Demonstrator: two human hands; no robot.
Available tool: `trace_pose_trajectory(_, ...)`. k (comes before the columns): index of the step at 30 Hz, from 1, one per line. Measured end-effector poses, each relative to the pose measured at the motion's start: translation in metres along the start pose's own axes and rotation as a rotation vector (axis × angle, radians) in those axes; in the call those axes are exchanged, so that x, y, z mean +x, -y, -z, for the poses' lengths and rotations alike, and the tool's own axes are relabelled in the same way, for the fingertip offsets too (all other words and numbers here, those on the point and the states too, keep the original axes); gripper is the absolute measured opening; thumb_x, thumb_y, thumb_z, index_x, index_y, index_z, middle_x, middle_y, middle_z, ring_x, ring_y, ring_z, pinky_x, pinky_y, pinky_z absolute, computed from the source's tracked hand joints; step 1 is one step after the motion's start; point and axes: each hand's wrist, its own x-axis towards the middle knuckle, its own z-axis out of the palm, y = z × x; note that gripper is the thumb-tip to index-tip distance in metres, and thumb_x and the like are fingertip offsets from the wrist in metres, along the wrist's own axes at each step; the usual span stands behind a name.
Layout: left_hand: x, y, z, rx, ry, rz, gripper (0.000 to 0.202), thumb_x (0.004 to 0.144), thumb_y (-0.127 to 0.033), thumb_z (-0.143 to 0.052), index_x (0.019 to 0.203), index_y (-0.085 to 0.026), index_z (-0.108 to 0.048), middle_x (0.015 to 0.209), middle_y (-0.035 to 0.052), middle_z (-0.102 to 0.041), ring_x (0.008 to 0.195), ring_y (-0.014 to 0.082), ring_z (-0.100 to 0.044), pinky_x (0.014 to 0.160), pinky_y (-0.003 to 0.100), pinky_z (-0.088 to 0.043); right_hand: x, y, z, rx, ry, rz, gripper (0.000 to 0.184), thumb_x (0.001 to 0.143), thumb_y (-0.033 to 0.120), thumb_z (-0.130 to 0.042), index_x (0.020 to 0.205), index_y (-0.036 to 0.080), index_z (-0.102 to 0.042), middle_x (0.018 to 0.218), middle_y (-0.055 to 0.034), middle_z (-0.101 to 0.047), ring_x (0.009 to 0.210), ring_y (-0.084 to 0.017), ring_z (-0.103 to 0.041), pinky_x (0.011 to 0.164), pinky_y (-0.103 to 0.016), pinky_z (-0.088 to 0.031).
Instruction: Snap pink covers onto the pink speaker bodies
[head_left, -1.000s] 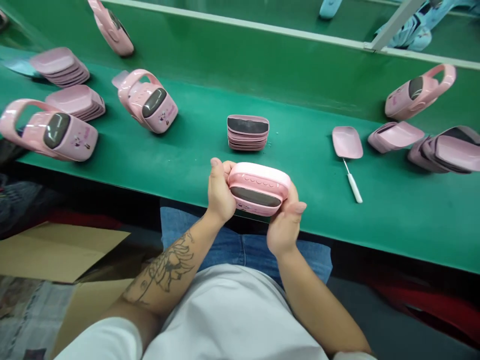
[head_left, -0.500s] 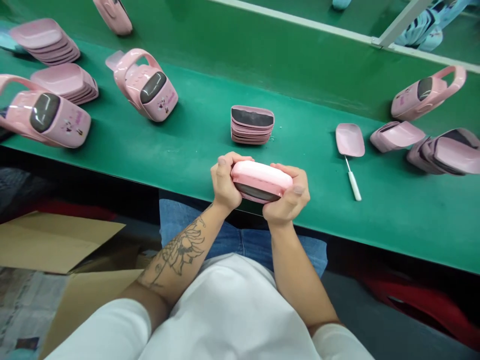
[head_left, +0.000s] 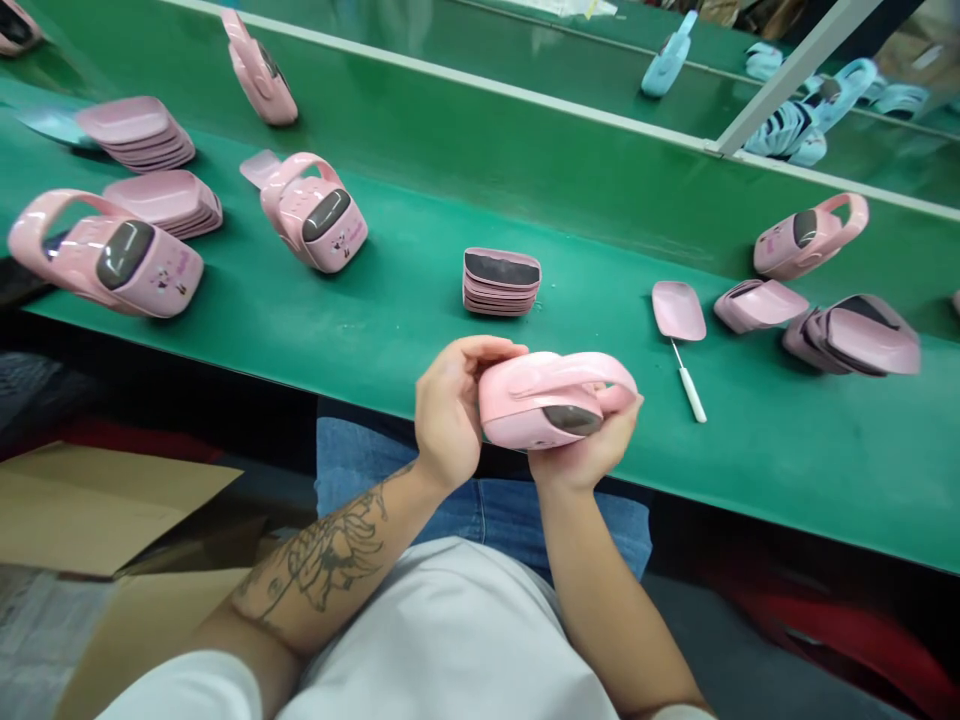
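A pink plastic handled case (head_left: 540, 405) with a glossy rounded body is held just over the near edge of the green workbench (head_left: 750, 480), tilted onto its side. Its wide loop handle (head_left: 559, 370) arcs across the top toward the right, and a dark grey oval panel (head_left: 571, 420) shows low on the front. The left hand (head_left: 448, 410) cups the case's left end, while the right hand (head_left: 585, 450) supports it from below, with fingers curled up around the handle's right end.

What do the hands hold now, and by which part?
A pink handled device: the left hand grips its left end, the right hand cups its right end from below.
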Motion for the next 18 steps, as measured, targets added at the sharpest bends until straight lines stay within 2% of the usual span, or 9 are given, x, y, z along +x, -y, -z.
trace_pose_trajectory(2,-0.007,0.006,0.005,0.052,0.19,-0.065,0.048,0.096,-0.056,-0.064,0.124,-0.018,-0.075,0.132,0.0154,-0.075,0.126,0.0342,-0.07,0.113,0.049,-0.053,0.004,-0.001,0.001,0.139,-0.06,-0.101,0.092,0.101,0.067,0.01,0.152,0.018,-0.05,0.121,-0.0187,-0.073,0.121,-0.038,-0.073,0.101,-0.059,-0.06)
trace_pose_trajectory(4,-0.012,0.013,0.01,0.099,0.355,-0.101,0.068,0.091,-0.056,-0.076,0.147,-0.021,-0.063,0.154,0.0177,-0.063,0.144,0.0378,-0.059,0.123,0.052,-0.046,0.006,0.001,0.0,0.276,-0.087,-0.224,0.085,0.103,0.066,0.002,0.152,0.017,-0.049,0.126,-0.019,-0.073,0.126,-0.037,-0.072,0.103,-0.058,-0.06)
trace_pose_trajectory(6,-0.013,0.018,0.013,0.129,0.427,-0.118,0.089,0.083,-0.049,-0.088,0.159,-0.024,-0.049,0.164,0.0191,-0.053,0.152,0.039,-0.051,0.127,0.053,-0.042,0.006,0.002,-0.001,0.361,-0.068,-0.329,0.083,0.103,0.066,-0.001,0.151,0.018,-0.049,0.131,-0.0193,-0.072,0.13,-0.036,-0.071,0.105,-0.057,-0.06)
trace_pose_trajectory(8,-0.013,0.02,0.014,0.128,0.436,-0.111,0.096,0.078,-0.038,-0.094,0.161,-0.025,-0.047,0.164,0.0196,-0.053,0.152,0.0383,-0.052,0.126,0.051,-0.045,0.004,0.0,-0.002,0.392,-0.058,-0.375,0.081,0.104,0.065,-0.004,0.149,0.018,-0.051,0.133,-0.0196,-0.072,0.128,-0.035,-0.072,0.105,-0.057,-0.061)
trace_pose_trajectory(12,-0.005,0.015,0.019,0.157,0.442,-0.063,0.087,0.072,-0.031,-0.1,0.15,-0.024,-0.062,0.155,0.0175,-0.063,0.144,0.0371,-0.059,0.122,0.049,-0.049,0.001,-0.004,0.014,0.31,-0.286,-0.263,0.074,0.106,0.064,-0.01,0.15,0.018,-0.049,0.143,-0.0207,-0.066,0.134,-0.036,-0.068,0.107,-0.061,-0.058)
trace_pose_trajectory(14,-0.001,0.01,0.025,0.252,0.458,-0.061,0.091,0.065,-0.03,-0.104,0.148,-0.025,-0.066,0.153,0.0162,-0.064,0.144,0.0379,-0.06,0.125,0.05,-0.047,0.002,0.003,0.035,0.168,-0.414,-0.089,0.065,0.108,0.063,-0.023,0.153,0.024,-0.047,0.154,-0.017,-0.058,0.145,-0.034,-0.058,0.118,-0.061,-0.048)
trace_pose_trajectory(15,0.002,0.009,0.029,0.31,0.468,-0.057,0.093,0.063,-0.029,-0.105,0.148,-0.026,-0.067,0.153,0.0158,-0.065,0.144,0.0384,-0.06,0.126,0.051,-0.046,0.003,0.01,0.047,0.056,-0.41,0.033,0.058,0.107,0.06,-0.035,0.153,0.026,-0.048,0.157,-0.015,-0.056,0.148,-0.034,-0.055,0.123,-0.06,-0.043)
trace_pose_trajectory(16,0.004,0.007,0.033,0.362,0.483,-0.048,0.094,0.062,-0.03,-0.105,0.147,-0.026,-0.067,0.153,0.0157,-0.066,0.143,0.0389,-0.06,0.126,0.052,-0.045,0.005,0.019,0.059,-0.076,-0.29,0.155,0.053,0.105,0.056,-0.05,0.15,0.028,-0.053,0.157,-0.014,-0.056,0.149,-0.034,-0.054,0.125,-0.06,-0.04)
trace_pose_trajectory(18,0.008,0.005,0.041,0.432,0.517,-0.031,0.094,0.061,-0.032,-0.105,0.147,-0.027,-0.068,0.152,0.0157,-0.066,0.142,0.0399,-0.061,0.126,0.053,-0.046,0.01,0.039,0.078,-0.318,0.193,0.282,0.054,0.103,0.05,-0.061,0.153,0.03,-0.055,0.159,-0.013,-0.058,0.151,-0.035,-0.052,0.128,-0.06,-0.037)
